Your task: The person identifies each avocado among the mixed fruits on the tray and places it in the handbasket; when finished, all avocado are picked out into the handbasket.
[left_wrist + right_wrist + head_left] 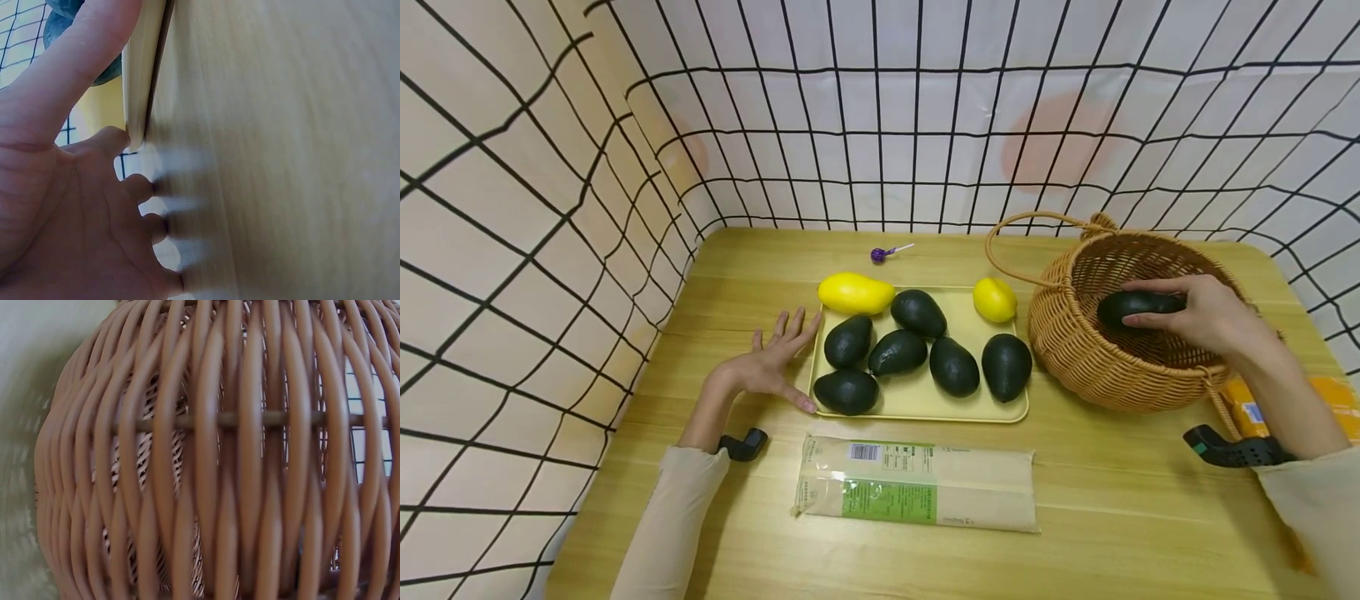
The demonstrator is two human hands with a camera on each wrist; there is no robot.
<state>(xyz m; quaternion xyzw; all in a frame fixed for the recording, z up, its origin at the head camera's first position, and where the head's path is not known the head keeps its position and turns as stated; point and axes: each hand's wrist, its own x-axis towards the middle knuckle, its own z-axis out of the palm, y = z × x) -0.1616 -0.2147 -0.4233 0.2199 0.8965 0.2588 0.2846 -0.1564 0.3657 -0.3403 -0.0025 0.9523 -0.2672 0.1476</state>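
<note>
My right hand (1206,312) grips a dark avocado (1138,309) at the mouth of a round wicker basket (1097,367). Woven basket wall (219,456) fills the right wrist view and hides that hand there. With fingers spread, my left hand (767,362) lies at the left edge of a pale yellow tray (925,407); its thumb and a fingertip are at the rim. On the tray lie several avocados (953,367), a yellow mango (855,294) and a lemon (995,300). In the left wrist view, the left palm (69,219) shows beside the tray's edge (139,75).
A long cream and green packet (917,483) lies in front of the tray. Behind it is a purple lollipop (880,255). An orange package (1333,400) sits right of the basket, partly behind the right arm. Black wire mesh (917,133) borders the table's back and sides.
</note>
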